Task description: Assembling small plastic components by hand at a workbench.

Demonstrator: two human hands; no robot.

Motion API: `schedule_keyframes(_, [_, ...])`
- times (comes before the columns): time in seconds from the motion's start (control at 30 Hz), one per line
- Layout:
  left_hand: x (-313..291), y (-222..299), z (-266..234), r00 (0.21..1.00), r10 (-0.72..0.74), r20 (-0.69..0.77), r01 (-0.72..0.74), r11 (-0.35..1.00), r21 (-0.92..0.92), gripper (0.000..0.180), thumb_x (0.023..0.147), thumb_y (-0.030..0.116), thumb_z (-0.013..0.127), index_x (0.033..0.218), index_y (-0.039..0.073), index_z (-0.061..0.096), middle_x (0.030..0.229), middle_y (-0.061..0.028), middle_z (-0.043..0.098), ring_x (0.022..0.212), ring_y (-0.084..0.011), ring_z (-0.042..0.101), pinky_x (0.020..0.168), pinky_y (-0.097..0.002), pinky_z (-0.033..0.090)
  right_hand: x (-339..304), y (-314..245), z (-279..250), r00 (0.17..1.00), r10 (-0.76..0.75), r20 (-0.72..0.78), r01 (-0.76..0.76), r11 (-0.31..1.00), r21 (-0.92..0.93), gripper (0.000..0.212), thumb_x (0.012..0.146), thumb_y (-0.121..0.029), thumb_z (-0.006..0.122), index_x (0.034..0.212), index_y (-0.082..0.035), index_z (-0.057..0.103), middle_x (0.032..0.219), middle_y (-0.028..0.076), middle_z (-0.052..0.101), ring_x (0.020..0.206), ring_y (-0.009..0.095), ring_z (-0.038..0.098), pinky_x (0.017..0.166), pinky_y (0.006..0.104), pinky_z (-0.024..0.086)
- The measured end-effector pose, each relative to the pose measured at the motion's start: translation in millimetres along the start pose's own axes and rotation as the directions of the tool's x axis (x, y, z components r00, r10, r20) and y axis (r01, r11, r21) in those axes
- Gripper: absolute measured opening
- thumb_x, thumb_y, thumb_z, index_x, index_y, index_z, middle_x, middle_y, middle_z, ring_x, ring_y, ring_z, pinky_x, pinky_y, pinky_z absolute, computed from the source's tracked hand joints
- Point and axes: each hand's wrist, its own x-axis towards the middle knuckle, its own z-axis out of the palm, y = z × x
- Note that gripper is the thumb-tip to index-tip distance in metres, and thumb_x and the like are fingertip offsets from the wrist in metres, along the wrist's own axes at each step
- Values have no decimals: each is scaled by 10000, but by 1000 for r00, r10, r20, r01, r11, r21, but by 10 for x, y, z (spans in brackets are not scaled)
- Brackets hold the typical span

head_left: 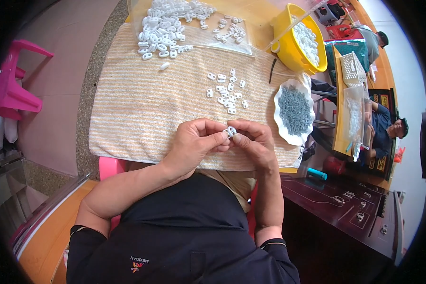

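Note:
Between my fingertips, over the near edge of the towel, is a small white plastic oval piece with two holes [231,131]. My left hand [194,140] pinches it from the left with thumb and forefinger. From the right, my right hand [255,143] grips the same piece, its thumb against the near side. Just beyond my hands lies a loose group of similar white two-hole pieces [228,97]. To the right stands a white scalloped dish [281,127] full of small grey metal-looking parts [296,110], too small to make out singly.
A striped towel [128,109] covers the table. At the far side, a clear tray [251,35] holds a big heap of white pieces [163,28]. A yellow basket [282,35] of white parts stands far right. A pink stool [14,90] is at left; other people sit at right.

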Motion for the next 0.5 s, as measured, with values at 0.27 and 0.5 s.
schedule_keyframes(0.27, [0,-10,4,1000,-1,2,1,1000,-7,164,885,38,649,1024,-44,617,902,-99,676,793,-121,660,736,-234,564,-2,27,-16,1000,17,11,-18,998,66,237,890,-10,623,1118,51,631,975,98,678,857,146,660,766,262,546])
schedule_keyframes(0.5, [-2,-30,10,1000,22,21,-22,1000,-5,154,886,37,650,1013,-42,617,897,-101,675,790,-129,663,737,-241,567,-10,48,-16,1000,-16,19,13,995,104,236,882,4,626,1113,48,632,974,99,679,844,146,662,754,257,551])
